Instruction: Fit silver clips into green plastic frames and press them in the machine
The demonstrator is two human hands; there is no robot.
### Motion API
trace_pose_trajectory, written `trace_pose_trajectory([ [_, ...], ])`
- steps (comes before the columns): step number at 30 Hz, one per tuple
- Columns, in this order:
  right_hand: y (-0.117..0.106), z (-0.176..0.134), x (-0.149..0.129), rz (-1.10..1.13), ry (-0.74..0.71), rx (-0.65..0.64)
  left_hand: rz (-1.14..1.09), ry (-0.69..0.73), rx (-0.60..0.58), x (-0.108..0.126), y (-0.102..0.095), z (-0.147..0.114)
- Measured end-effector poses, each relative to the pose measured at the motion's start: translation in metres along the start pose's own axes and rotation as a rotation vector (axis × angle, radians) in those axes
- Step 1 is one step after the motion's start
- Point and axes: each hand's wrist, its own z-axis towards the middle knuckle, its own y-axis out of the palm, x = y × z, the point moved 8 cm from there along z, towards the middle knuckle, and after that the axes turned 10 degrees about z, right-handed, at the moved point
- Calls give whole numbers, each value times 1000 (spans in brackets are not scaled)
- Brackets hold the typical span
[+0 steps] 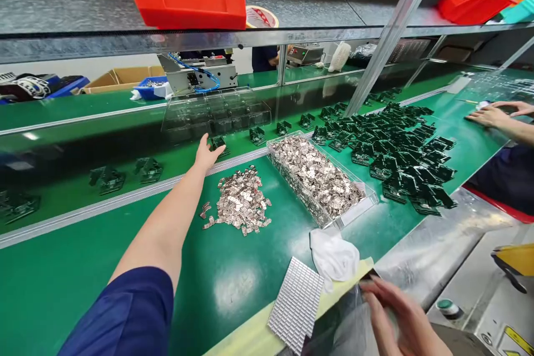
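Note:
My left hand (206, 154) reaches over the conveyor strip, its thumb and fingers spread beside a small dark green circuit board (218, 145). Whether the fingertips touch that board I cannot tell. At the lower right, my right hand (403, 314) is blurred, with thumb and fingers pinched near a small dark piece and a clear plastic bag (348, 317) at the bench edge. What it grips cannot be made out. Close by lie a crumpled white cloth (334, 256) and a sheet of silvery rectangular pads (296, 303). A loose pile of small metal pieces (242, 200) sits between my arms.
A clear tray (350, 218) full of metal pieces stands mid-bench. Many circuit boards (404, 156) are heaped to its right. A co-worker's hands (496, 115) are at the far right. An overhead shelf carries a red bin (192, 11); a slanted metal post (387, 39) crosses the view.

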Motion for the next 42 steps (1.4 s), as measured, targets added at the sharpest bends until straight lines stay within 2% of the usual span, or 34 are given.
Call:
trace_pose_trajectory([
  [2, 37, 33, -22, 113, -49, -135, -10, 42, 53, -9, -25, -21],
  [4, 84, 66, -35, 193, -55, -291, 33, 96, 158, -24, -67, -46],
  [6, 134, 96, -38, 157, -59, -431, 170, 134, 332, -41, -118, -70],
  [8, 177, 121, -30, 1, -30, -521, 322, 117, 503, -58, -159, -87],
  [10, 208, 138, -21, -124, -8, -569, 397, 53, 590, -73, -181, -92],
  [13, 230, 149, -13, -180, -7, -588, 426, 1, 595, -83, -182, -79],
  [18, 224, 143, -3, -166, 0, -597, 425, -61, 524, -84, -166, -50],
  [22, 209, 140, 1, -80, 55, -572, 382, -98, 519, -80, -170, -57],
  [24, 202, 136, 1, -26, 94, -561, 365, -76, 519, -74, -173, -76],
  [26, 193, 128, -1, 80, 144, -539, 354, -27, 495, -67, -176, -106],
  [31, 168, 99, -22, 591, 320, -437, 376, 158, 349, -45, -178, -205],
  [34, 161, 82, -37, 667, 370, -453, 394, 144, 201, -43, -177, -251],
  [36, 155, 73, -44, 696, 396, -455, 395, 135, 72, -45, -176, -271],
  [39, 143, 59, -47, 754, 446, -432, 405, 161, -190, -51, -175, -283],
  [42, 135, 41, -49, 799, 495, -474, 400, 211, -491, -54, -170, -279],
])
